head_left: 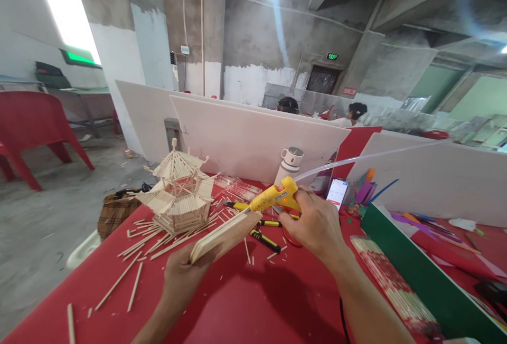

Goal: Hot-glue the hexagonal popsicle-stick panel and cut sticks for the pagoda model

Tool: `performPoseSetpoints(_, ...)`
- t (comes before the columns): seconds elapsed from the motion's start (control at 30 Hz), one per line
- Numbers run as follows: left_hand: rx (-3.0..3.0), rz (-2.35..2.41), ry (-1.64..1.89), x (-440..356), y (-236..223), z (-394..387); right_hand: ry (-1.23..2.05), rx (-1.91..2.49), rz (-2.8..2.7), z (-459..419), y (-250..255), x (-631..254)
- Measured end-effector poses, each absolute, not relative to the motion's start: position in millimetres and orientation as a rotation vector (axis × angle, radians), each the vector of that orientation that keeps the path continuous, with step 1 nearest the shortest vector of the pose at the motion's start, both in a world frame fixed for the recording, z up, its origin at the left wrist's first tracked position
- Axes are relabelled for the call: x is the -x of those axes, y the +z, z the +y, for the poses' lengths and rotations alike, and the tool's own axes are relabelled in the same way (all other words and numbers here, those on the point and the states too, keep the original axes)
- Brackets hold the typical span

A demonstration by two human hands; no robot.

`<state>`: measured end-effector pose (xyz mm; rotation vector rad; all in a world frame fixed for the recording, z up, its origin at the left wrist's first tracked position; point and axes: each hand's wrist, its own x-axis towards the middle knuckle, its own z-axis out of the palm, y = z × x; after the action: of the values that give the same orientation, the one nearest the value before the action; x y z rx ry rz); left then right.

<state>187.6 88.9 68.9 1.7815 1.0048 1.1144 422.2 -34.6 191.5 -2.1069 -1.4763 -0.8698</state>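
Observation:
My right hand (311,220) is wrapped round the grip of a yellow glue gun (273,196), with a long clear glue stick (356,160) poking out of its back. The nozzle points down-left at the far end of a flat panel of joined wooden sticks (225,236); whether they touch I cannot tell. Gripping the panel's near end, my left hand (186,267) holds it tilted above the red table. Behind it to the left stands a pagoda model (180,191) built of wooden sticks, tiered and with a pointed roof.
Loose sticks (137,286) lie around the pagoda. Yellow-and-black cutters (265,239) rest behind the panel. A white bottle (291,162), a lit phone (337,192) and a white partition (253,133) stand at the back. Bundled sticks (392,280) lie along a green board (428,275) at right.

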Motion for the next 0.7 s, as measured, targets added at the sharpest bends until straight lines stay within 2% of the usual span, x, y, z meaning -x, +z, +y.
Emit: performPoseSetpoints(0.7, -1.75, 0.952, 1.109, -189.1, 80.6, 83.3, -0.823, 1.921, -1.602, -32.8, 192.1, -405.0)
